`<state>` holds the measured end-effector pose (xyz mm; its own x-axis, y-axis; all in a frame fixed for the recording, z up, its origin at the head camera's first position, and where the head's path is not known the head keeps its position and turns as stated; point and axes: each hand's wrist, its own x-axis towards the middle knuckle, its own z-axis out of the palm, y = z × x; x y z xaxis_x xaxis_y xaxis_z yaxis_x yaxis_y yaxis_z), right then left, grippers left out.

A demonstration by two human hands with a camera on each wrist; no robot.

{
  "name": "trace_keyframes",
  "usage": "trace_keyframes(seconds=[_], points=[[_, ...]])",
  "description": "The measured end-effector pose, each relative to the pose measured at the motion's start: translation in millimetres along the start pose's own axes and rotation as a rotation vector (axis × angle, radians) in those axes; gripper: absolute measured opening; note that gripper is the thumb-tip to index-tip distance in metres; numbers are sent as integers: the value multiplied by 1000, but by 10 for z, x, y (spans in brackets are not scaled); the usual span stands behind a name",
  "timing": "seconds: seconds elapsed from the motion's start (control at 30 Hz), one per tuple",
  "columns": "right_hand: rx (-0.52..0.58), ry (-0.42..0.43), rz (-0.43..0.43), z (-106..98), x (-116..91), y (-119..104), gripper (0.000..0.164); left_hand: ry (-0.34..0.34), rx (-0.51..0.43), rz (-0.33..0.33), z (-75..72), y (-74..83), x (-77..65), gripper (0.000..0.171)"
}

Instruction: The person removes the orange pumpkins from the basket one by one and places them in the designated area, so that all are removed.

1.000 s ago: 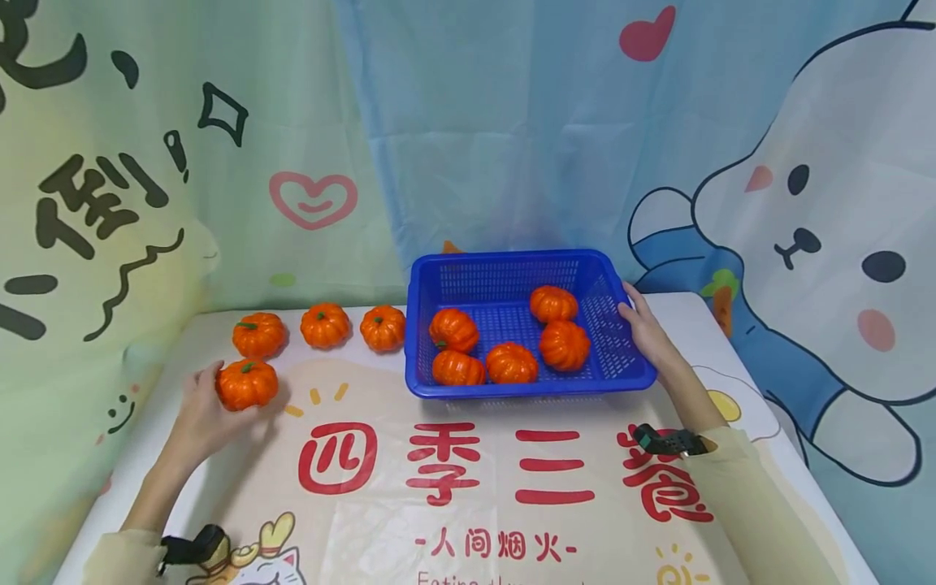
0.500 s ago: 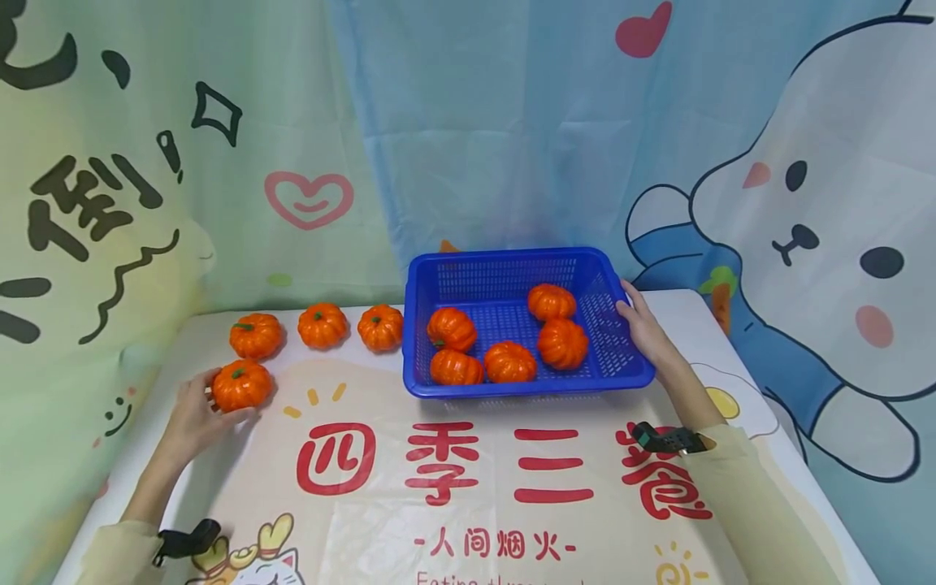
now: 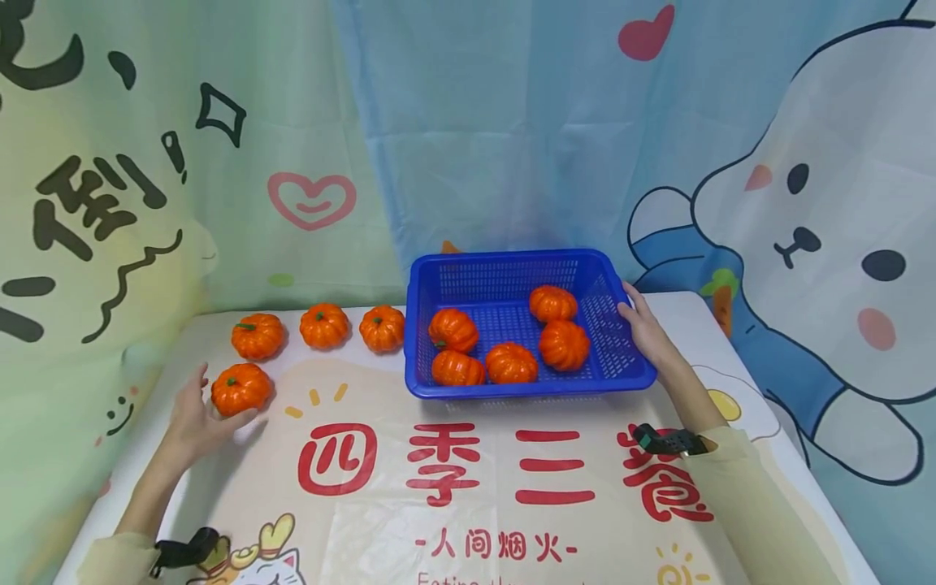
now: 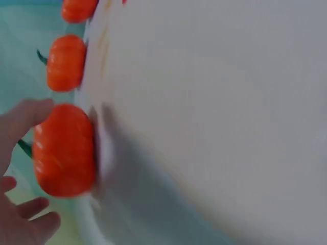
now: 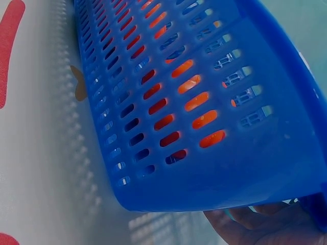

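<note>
A small orange toy pumpkin (image 3: 241, 390) with a green stem rests on the left part of the table. Beside it, my left hand (image 3: 196, 422) has its fingers and thumb spread apart, curving loosely near the pumpkin's left and front sides without gripping it. In the left wrist view the thumb overlaps the pumpkin (image 4: 64, 153). My right hand (image 3: 649, 331) holds the right end of a blue plastic basket (image 3: 526, 390), which contains several more pumpkins (image 3: 512, 363). From the right wrist view, its fingers (image 5: 265, 224) reach under the basket's rim, partly hidden.
Three more pumpkins stand along the table's back edge: one at the left (image 3: 258, 336), one in the middle (image 3: 324, 326), one beside the basket (image 3: 382, 328). A printed cloth (image 3: 409, 536) covers the table. A cartoon curtain (image 3: 497, 146) hangs right behind.
My left hand has lowered the pumpkin onto the table and let go, its fingers now spread away from it. My right hand and the basket have stayed put.
</note>
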<state>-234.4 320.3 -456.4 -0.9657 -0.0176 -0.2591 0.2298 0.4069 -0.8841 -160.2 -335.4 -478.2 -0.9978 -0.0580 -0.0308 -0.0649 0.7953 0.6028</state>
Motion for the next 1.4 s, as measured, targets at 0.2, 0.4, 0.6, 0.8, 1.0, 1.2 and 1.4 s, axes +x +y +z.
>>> trace_keyframes(seconds=[0.2, 0.4, 0.6, 0.8, 1.0, 1.2, 1.4], points=[[-5, -1, -16, -21, 3, -1, 62, 251, 9, 218, 167, 440, -251, 87], [0, -4, -7, 4, 8, 14, 62, 84, -61, 293, 335, 808, -473, 78], [1, -8, 8, 16, 23, 37, 61, -201, -211, 228, 526, 957, -601, 72], [13, -15, 19, 4, 40, 43, 60, -273, -259, 218, 695, 1101, -724, 66], [17, -10, 17, -1, 28, 55, 60, -337, -257, 211, 755, 1297, -792, 62], [19, -12, 5, -2, 2, 52, 61, -393, -244, 219, 782, 1496, -835, 60], [20, -12, -9, -2, 23, 32, 62, -414, -250, 290, 795, 1593, -855, 59]])
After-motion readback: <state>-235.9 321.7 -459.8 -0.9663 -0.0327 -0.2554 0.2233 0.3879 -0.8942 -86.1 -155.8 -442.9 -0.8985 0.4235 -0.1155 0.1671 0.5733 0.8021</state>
